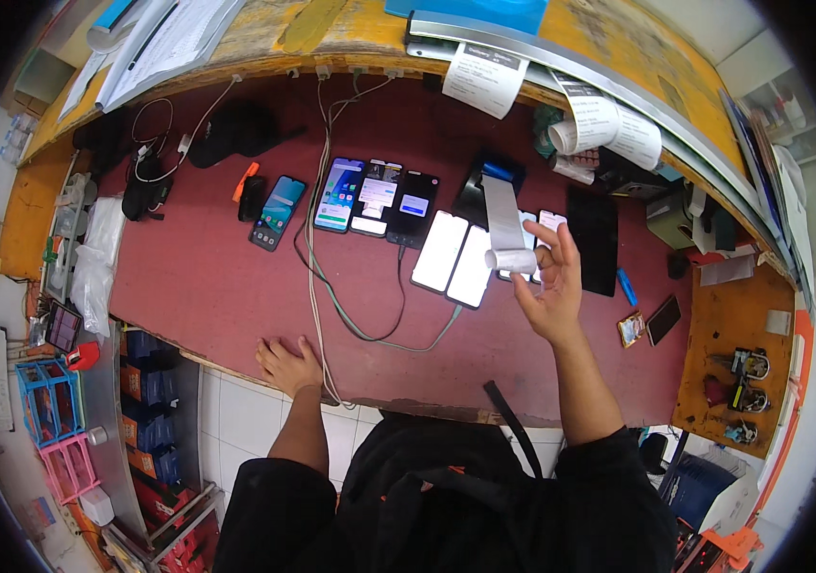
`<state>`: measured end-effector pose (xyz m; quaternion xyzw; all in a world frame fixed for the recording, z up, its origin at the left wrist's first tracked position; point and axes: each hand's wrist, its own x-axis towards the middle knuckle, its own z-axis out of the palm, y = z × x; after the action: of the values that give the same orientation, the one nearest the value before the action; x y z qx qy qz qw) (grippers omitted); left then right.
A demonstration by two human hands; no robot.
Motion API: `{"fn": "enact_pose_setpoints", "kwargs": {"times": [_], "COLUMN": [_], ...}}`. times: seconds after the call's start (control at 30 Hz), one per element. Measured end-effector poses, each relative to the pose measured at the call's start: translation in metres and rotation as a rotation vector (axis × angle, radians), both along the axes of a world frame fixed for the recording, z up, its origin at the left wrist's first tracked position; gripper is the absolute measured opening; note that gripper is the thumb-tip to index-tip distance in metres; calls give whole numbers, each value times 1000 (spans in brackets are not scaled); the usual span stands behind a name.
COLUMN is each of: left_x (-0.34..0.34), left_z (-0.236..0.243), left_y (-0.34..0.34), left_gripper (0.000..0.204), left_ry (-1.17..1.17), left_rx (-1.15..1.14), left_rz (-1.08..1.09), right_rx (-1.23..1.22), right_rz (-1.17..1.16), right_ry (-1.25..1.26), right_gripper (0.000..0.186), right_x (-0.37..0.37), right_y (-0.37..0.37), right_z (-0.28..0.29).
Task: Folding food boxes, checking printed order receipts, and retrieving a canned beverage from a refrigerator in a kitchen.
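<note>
My left hand point(291, 366) rests on the red tabletop near its front edge, fingers stretched out and holding nothing. My right hand point(557, 291) is raised over the table with thumb and fingers apart. Beside its fingertips is the curled end of a long paper receipt strip point(505, 215), which runs down from a small black device point(472, 196). Whether the fingertips touch the curl I cannot make out. Under and left of the strip lie two phones with white lit screens point(439, 250) point(470, 267). Other lit phones point(526, 229) are partly hidden by the paper and my hand.
More phones point(339, 196) stand in a row to the left, another phone point(277, 212) apart from them. Cables point(314, 286) cross the table and hang over its front edge. A black flat panel point(591, 239) and a blue marker point(626, 286) lie right. Receipts point(484, 80) hang from the shelf.
</note>
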<state>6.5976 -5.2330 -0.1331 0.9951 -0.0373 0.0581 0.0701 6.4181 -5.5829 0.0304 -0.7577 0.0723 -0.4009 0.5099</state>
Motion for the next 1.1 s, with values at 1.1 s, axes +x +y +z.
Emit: {"fn": "enact_pose_setpoints", "kwargs": {"times": [1.1], "left_x": [-5], "left_z": [-8], "left_y": [23], "left_gripper": [48], "left_ry": [-34], "left_rx": [-238], "left_rz": [-213], "right_rx": [-762], "right_rz": [-717], "right_ry": [384], "right_gripper": [29], "right_x": [-13], "right_y": [4], "right_z": [125]}}
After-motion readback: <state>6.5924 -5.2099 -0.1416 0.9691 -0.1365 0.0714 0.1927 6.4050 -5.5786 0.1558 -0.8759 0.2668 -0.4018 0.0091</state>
